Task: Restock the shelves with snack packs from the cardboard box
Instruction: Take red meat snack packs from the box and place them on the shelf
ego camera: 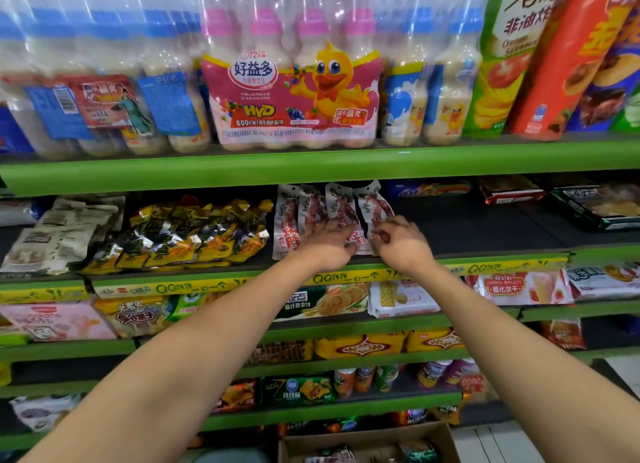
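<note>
Now pressing left hand [327, 242] and right hand [401, 242], fingers curled, onto white-and-red snack packs [298, 213] fanned just beyond the fingertips; grip unclear.

Counts, approx where packs overlap: 4 red-and-white snack packs [313, 208] standing in a row on the dark shelf [485, 227]. 2 hands: left hand [327, 244] and right hand [403, 242]. 1 pink duck-print multipack [292, 91] w/ 4 pink-capped bottles visible. Blue-capped bottle multipacks [104, 81] both sides of it, no. unclear (blurred). Yellow-black foil packs [194, 234]: at least 5, overlapping, can't tell exactly. 1 orange-red chip canister [568, 64], 1 green chip canister [502, 57]. 1 cardboard box [367, 442] at bottom. Green shelf edges [311, 166]: at least 6 levels.
</note>
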Tool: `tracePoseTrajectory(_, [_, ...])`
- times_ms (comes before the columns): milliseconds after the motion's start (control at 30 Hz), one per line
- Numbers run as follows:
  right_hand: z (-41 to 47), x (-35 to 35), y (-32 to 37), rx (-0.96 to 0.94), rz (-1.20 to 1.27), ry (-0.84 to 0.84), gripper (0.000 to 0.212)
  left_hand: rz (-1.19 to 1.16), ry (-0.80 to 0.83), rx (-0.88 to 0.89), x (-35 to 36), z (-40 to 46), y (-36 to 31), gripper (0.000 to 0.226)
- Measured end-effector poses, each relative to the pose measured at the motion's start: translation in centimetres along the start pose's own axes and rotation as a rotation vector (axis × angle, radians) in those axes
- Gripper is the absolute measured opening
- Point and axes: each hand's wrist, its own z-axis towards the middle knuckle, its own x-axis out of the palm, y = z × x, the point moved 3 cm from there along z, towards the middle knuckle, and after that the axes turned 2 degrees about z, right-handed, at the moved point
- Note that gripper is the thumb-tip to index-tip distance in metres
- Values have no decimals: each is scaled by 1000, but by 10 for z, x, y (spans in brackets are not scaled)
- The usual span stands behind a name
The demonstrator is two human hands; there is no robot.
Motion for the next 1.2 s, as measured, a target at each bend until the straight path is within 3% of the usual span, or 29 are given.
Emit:
tracePoseTrajectory(133, [-8,-8,3,19,81,-51,39,-122,-26,1,-6,-11,-1,63])
tracePoseTrajectory(300, [-55,-23,10,-81,277,-233,34,-312,-295,89,-20,-63,-9,44])
tracePoseTrajectory(400, [-100,-16,6,-106,348,-240,29,-572,-190,118,-10,-102,-14,19])
tracePoseTrajectory(500, [-142,7,-10,-77,418,-171,24,-704,-88,123,22,-121,-17,14])
tracePoseTrajectory(933, [-290,230,-146,569,554,458,20,-702,588,-287,348,-152,-34,16])
tracePoseTrajectory(1200, [-385,389,-280,878,570,665,17,-727,804,-524,589,-174,-66,10])
